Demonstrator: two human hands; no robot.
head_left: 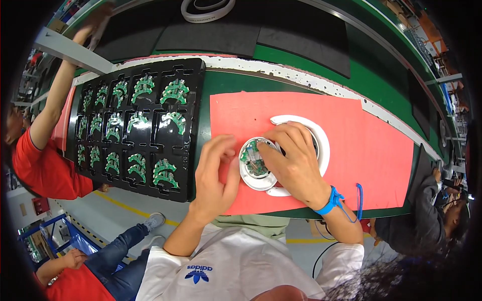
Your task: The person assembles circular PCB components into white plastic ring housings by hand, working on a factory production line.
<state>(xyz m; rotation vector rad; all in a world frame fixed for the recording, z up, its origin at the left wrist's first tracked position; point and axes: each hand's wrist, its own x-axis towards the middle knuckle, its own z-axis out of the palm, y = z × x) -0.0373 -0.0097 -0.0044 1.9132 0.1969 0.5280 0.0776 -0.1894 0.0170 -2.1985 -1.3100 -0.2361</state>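
Note:
A round white ear cup (257, 182) of a headphone sits on the red mat, its inside facing up with a green circuit board (257, 166) and thin wires in it. My right hand (296, 163), with a blue wrist strap, is closed over the cup's right side. Its thumb rests at the board's upper edge, and the curled fingers hide part of the rim. To the left of the cup, my left hand (213, 175) is open, thumb and fingers apart, holding nothing. Partly behind my right hand curves the white headband (323, 145).
A black tray (150, 113) with several green circuit boards stands at the left. Beneath the cup lies a red mat (371, 150). Beyond a pale rail, a white headband (208, 16) lies on dark matting. A person in red (50, 150) reaches across at left; others sit nearby.

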